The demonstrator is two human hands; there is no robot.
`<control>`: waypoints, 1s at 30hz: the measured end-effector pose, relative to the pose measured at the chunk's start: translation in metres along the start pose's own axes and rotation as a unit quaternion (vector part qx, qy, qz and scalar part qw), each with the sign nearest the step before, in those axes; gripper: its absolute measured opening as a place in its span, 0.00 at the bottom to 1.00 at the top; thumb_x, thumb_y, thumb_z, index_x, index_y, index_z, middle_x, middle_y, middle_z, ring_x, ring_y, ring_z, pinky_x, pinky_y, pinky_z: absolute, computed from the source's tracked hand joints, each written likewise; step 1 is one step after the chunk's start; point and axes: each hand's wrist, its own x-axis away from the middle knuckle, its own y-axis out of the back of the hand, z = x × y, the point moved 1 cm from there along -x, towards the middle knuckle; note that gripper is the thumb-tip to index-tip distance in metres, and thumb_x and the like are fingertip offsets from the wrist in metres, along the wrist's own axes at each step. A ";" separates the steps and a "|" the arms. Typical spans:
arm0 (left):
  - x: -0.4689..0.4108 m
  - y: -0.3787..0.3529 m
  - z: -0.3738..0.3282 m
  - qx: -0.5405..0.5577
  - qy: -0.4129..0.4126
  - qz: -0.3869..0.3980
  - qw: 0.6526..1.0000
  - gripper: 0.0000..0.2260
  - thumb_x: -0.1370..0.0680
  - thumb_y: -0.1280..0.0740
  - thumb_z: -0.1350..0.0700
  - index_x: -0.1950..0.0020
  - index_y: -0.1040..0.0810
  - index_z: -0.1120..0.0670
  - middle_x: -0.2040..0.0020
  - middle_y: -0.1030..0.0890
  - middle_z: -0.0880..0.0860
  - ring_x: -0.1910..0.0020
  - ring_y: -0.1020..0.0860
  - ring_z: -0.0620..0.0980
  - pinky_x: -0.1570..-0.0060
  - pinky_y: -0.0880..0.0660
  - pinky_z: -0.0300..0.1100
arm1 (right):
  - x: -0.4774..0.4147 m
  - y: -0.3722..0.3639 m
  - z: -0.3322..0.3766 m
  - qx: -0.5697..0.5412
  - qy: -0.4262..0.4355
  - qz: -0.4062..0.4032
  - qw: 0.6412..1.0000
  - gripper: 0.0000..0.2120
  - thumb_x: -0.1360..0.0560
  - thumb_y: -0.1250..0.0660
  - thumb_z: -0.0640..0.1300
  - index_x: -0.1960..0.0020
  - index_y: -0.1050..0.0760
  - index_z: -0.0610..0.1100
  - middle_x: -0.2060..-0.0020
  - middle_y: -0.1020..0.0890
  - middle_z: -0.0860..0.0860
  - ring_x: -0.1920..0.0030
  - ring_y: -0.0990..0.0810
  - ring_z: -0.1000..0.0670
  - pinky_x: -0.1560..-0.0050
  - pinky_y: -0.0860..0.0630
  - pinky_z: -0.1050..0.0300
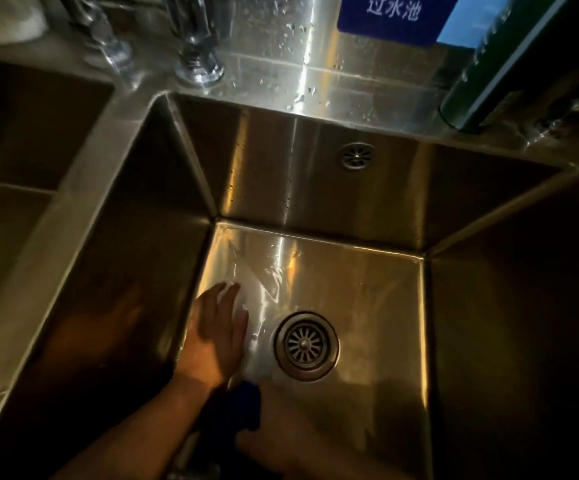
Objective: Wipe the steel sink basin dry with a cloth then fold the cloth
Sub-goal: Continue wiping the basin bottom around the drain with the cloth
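Observation:
The steel sink basin [367, 282] fills the view, with its round drain strainer [304, 344] in the floor. My left hand [216, 336] lies flat, palm down, on the basin floor just left of the drain. It presses on a pale whitish cloth [254, 355] that shows past the fingers and along the hand's right side. A dark blue piece of fabric [244, 407] sits by my left wrist. My right hand [277, 448] is low in the basin, blurred and in shadow, touching the blue fabric; its grip is unclear.
An overflow grille [356, 156] sits in the back wall. Two tap bases [198, 64] stand on the wet back ledge. A second basin [31, 126] lies to the left. A blue sign [393, 15] and a dark green bottle [489, 81] are at the back right.

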 end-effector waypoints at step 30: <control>0.123 -0.079 0.007 -0.110 0.212 0.140 0.961 0.41 0.32 0.54 0.24 0.25 0.46 0.47 0.30 0.31 0.66 0.31 0.39 0.70 0.43 0.35 0.72 | -0.014 0.038 -0.190 0.320 -0.155 -0.361 0.862 0.29 0.25 0.48 0.58 0.28 0.33 0.48 0.27 0.36 0.36 0.28 0.36 0.35 0.31 0.43 0.34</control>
